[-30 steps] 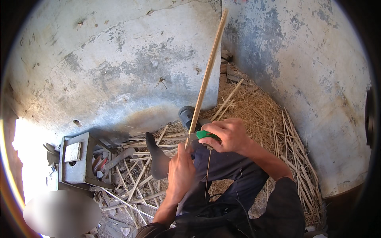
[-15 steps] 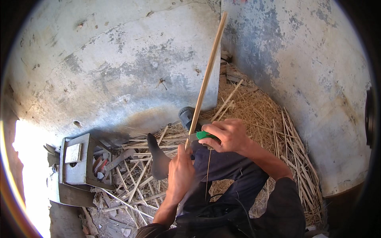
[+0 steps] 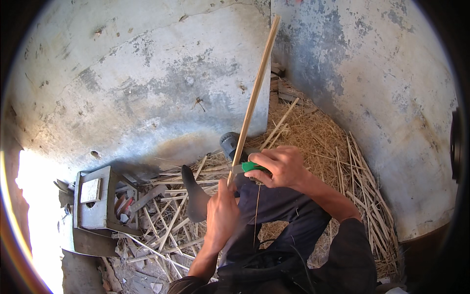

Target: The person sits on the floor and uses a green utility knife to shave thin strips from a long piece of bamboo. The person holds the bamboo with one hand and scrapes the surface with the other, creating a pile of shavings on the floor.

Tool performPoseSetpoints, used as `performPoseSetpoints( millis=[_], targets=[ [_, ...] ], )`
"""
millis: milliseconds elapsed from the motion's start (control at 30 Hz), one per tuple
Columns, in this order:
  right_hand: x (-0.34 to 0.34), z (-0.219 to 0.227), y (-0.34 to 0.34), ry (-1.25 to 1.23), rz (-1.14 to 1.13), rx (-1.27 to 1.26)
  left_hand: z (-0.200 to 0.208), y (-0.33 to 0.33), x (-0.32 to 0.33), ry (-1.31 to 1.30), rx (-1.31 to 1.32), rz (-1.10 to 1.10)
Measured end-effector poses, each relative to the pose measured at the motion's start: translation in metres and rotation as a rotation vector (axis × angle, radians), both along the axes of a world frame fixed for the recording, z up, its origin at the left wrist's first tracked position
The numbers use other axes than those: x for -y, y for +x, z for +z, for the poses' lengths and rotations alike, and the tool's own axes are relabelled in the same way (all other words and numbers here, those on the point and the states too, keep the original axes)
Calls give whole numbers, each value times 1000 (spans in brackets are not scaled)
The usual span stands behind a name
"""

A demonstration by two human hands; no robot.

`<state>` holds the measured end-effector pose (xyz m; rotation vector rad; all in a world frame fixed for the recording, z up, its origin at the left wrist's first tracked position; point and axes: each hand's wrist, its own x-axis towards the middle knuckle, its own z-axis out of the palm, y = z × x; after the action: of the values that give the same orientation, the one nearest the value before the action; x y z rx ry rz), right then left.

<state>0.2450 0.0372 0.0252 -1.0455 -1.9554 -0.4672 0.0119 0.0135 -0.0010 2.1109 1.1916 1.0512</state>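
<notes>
A long, pale strip of split wood or bamboo (image 3: 255,91) slants up and away from my lap, its far end in front of the wall corner. My left hand (image 3: 223,206) is closed around its lower end. In my right hand (image 3: 281,168) is a green-handled knife (image 3: 250,167), gripped by the handle. The knife's blade lies against the strip just above my left fingers. A thin sliver (image 3: 257,210) hangs down below the knife over my dark trousers; where its upper end is attached I cannot tell.
Several loose strips (image 3: 166,230) litter the floor at left. A heap of thin shavings (image 3: 313,132) and a bundle of strips (image 3: 364,196) lie along the right wall. A wooden box (image 3: 95,196) stands at left. My socked foot (image 3: 197,198) and a dark shoe (image 3: 229,143) are ahead.
The view has shifted very slightly. Both hands, the knife and the strip hold practically the same positions.
</notes>
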Motion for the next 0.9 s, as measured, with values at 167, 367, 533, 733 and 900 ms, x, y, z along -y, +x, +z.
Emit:
performPoseSetpoints(
  millis=[167,367,533,733,900],
  targets=[
    [-26,18,59,-99,-221,-244,-31,-13,25,-130,-125,-72],
    [-21,12,56,-148,-208,-213,-27,-20,34,-156,-88,-91],
    [-30,4,68,-143,-193,-173,-36,-27,38,-105,-119,-67],
    [-68,-15,126,-168,-233,-316,-47,-37,49,-173,-184,-102],
    [-68,-3,155,-274,-505,-506,-56,-50,55,-189,-189,-103]
  ],
)
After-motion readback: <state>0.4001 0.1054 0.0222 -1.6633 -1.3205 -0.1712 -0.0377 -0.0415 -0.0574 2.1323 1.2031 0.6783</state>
